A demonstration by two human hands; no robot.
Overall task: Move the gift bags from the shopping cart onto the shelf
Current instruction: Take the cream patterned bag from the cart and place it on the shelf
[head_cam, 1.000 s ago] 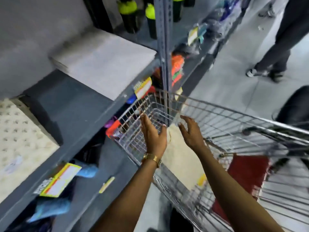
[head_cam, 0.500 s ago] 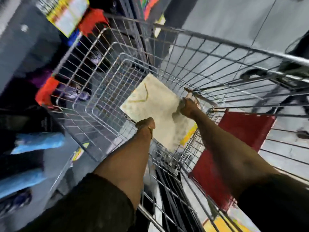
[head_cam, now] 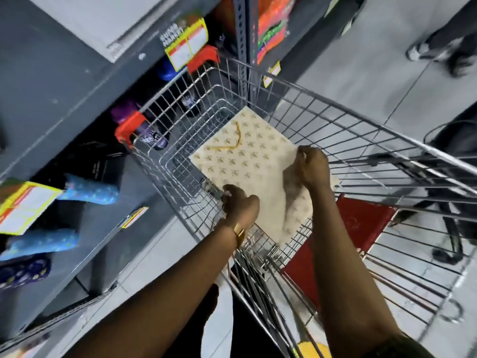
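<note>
Fingers of both the left hand [head_cam: 238, 202] and right hand [head_cam: 311, 167] are curled onto opposite edges of the flat cream gift bag [head_cam: 247, 161] lying in the cart [head_cam: 361, 117]; likely light, floppy paper, best lifted by both edges.

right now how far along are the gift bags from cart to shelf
Done: cannot tell; no cream bag shows on the shelf in view. In hand: both hands, left and right, grip the cream patterned gift bag lying flat in the cart. Left: lifting it out and shelving it.
</note>
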